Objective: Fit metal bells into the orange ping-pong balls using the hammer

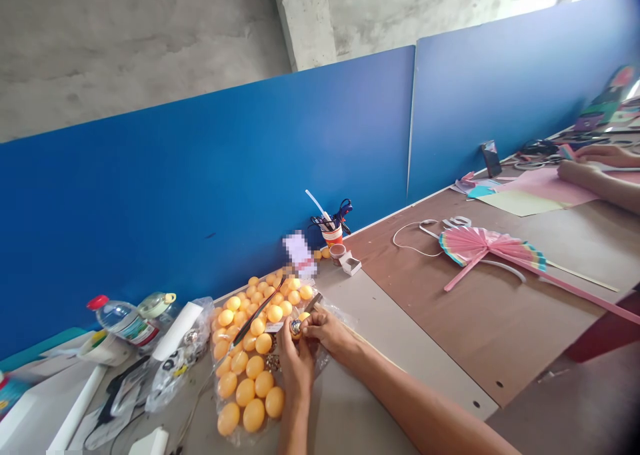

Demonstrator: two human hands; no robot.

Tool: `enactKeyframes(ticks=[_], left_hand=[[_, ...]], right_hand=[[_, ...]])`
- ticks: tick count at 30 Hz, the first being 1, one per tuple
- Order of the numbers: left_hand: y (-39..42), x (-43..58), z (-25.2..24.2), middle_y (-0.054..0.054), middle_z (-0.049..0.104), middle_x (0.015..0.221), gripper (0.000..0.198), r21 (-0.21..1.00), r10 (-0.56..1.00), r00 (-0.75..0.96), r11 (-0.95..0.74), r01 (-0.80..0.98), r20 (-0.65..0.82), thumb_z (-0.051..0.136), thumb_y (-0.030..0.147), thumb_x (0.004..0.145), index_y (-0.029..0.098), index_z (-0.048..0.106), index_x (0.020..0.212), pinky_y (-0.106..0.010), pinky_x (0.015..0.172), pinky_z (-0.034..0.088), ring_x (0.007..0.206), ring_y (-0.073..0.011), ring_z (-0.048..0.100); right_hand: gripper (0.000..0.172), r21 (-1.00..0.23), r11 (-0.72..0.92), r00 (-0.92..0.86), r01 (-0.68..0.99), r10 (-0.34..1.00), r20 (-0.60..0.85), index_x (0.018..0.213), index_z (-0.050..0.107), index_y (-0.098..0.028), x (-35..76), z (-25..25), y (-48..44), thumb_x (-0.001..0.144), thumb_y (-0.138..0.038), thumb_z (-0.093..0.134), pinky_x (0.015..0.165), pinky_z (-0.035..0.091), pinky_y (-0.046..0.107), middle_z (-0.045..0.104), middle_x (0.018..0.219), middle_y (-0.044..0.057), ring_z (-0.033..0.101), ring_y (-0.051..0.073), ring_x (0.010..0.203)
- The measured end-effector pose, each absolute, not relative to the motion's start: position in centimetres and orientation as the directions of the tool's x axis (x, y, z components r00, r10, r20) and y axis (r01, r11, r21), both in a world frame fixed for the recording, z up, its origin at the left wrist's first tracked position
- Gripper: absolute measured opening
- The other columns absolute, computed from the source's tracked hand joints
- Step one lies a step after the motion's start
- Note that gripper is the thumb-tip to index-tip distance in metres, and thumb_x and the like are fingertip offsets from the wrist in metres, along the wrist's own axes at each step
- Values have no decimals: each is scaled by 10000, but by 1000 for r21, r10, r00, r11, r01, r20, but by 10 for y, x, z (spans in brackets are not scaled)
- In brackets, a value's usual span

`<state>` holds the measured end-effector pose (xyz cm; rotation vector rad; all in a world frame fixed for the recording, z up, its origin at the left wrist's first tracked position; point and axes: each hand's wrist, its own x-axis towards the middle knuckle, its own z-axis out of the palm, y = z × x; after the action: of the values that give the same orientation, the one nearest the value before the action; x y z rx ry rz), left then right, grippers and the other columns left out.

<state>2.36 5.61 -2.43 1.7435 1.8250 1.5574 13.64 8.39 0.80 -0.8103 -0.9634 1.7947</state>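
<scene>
A small shiny silver ball (295, 326) sits between the fingertips of both my hands, above the right edge of a clear plastic bag full of orange balls (254, 414). My left hand (296, 352) comes up from below with its fingers closed on the silver ball. From the right, my right hand (327, 330) pinches at the ball's other side. The fingers partly hide it. Behind my right hand's fingers an end of a dark, flat thing sticks up; its kind I cannot make out. A long black strip (257, 314) lies across the orange balls.
Left of the bag lie a red-capped bottle (125, 322), crumpled plastic and a white roll (177, 330). At the back stand a cup of tools (333, 235) and a small white box (351, 264). A pink paper fan (483, 245) lies right, near another person's hands (600, 165). A blue partition (250, 175) runs behind.
</scene>
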Motion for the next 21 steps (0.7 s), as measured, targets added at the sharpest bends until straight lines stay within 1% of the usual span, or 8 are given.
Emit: enactKeyframes(ticks=[3, 8, 14, 18, 21], left_hand=[[57, 23, -28, -206, 599, 1258, 408, 717, 793, -286, -252, 650, 538, 471, 261, 855, 133, 561, 1232, -499, 1007, 458, 1196, -314, 558], [57, 22, -31, -199, 601, 1260, 398, 693, 772, -270, -284, 663, 575, 480, 251, 863, 145, 564, 1238, -490, 1015, 455, 1207, -304, 556], [58, 17, -34, -225, 586, 1272, 416, 663, 781, -230, -291, 690, 581, 477, 242, 872, 123, 545, 1265, -503, 1006, 460, 1220, -323, 547], [58, 16, -35, -227, 588, 1263, 427, 642, 781, -208, -297, 707, 589, 472, 204, 863, 118, 534, 1277, -500, 1008, 461, 1208, -319, 557], [57, 17, -34, -224, 585, 1268, 431, 644, 788, -204, -291, 708, 580, 476, 199, 861, 124, 528, 1282, -497, 1005, 464, 1200, -315, 562]], right_hand=[[119, -858, -293, -379, -422, 917, -127, 589, 579, -195, 136, 6, 84, 539, -245, 676, 537, 305, 241, 528, 517, -55, 408, 98, 505], [146, -845, -311, -398, -435, 908, -130, 582, 562, -193, 136, 4, 85, 544, -255, 689, 546, 317, 240, 535, 527, -54, 419, 95, 505], [162, -818, -337, -434, -467, 893, -120, 571, 558, -187, 136, 6, 85, 532, -237, 707, 600, 366, 233, 560, 563, -52, 460, 93, 543], [165, -809, -358, -439, -466, 888, -139, 572, 551, -182, 136, 4, 85, 535, -226, 705, 590, 371, 230, 550, 556, -47, 464, 95, 542], [150, -808, -359, -445, -468, 885, -135, 566, 544, -181, 136, 4, 85, 562, -204, 692, 577, 372, 223, 534, 553, -48, 450, 89, 529]])
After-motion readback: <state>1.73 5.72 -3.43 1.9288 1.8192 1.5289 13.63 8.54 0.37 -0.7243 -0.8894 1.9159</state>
